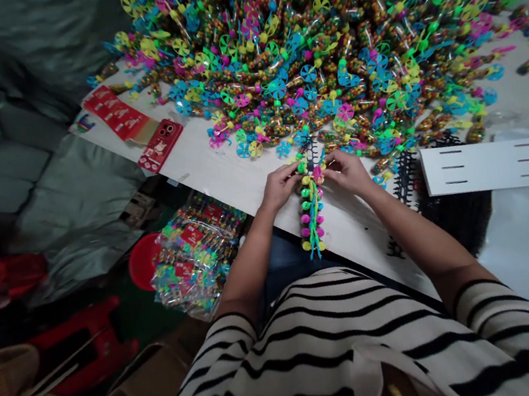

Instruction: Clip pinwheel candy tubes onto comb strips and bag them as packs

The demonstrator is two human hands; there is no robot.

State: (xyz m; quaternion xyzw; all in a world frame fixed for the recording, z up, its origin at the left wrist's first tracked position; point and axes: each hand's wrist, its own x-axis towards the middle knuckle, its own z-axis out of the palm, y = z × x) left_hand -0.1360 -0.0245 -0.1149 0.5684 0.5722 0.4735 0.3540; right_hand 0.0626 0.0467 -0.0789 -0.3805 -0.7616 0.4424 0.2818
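Black and narrow, the pronged strip [309,157] lay on the bench [358,226] square to its near edge, bare teeth towards the heap of bead-filled toys [263,70], with the end bearing bright caps [304,219] at or slightly past that edge. The left hand [279,187] had its fingers bent in close against one side; the right hand [349,172] had its fingers nearly together at a pink piece [318,174] on the other. The gaps looked slight, but whether either pinch was firm could not be told. Leverage seemed the chief danger: a hard push might have tipped the loaded end over the edge or sprung a cap free. A piece pressed in askew could have bent a prong, and the thin green stems [314,208] down the middle could have snagged on a finger. Nudging the heap's lowest toys, beside the strip's far end, might have started a slide. Towards the left corner, the red-cased phone [159,146] sat at the near edge, where a stray forearm could have knocked it off.
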